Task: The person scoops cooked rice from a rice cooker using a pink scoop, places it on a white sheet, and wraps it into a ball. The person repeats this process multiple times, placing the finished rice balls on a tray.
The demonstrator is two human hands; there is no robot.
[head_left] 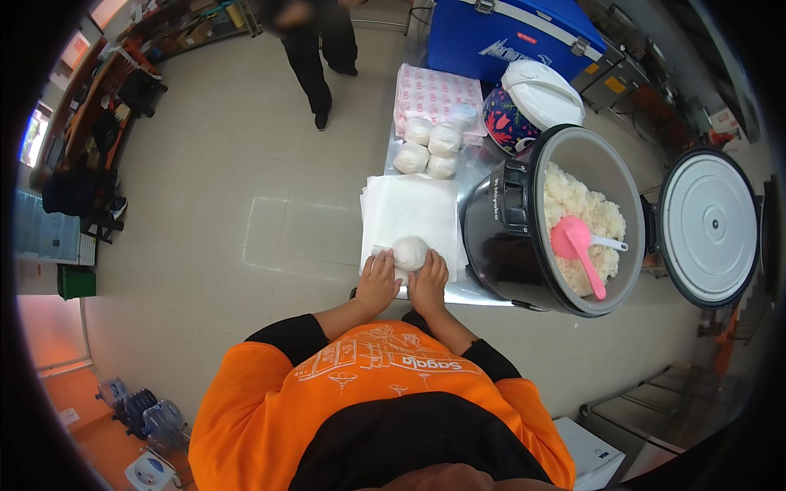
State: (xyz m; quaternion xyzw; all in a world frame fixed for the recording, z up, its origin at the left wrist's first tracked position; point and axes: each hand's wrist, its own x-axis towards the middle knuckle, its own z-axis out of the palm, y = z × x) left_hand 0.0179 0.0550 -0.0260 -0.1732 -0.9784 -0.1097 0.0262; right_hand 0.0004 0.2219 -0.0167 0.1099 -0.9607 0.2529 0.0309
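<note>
A round bundle wrapped in white paper [410,253] sits near the front of a stack of white paper sheets [408,205]. My left hand [379,283] is at its left side, fingers over a folded edge of the paper. On the opposite side, my right hand [428,282] presses the bundle with curled fingers. Beyond the stack, several similar white wrapped bundles [412,158] are grouped together. To the right stands a large black Miyako rice cooker [500,239] with its lid [709,224] raised. Cooked rice [574,190] inside it bears a pink scoop [577,239] and a white-handled utensil [614,243].
Printed pink-and-white paper [424,92] lies farther back on the metal table [473,293]. Behind it are a blue cooler box [509,43] and a floral container [503,119] with a tilted white lid [543,92]. A person in dark trousers [307,73] stands beyond, left of the table.
</note>
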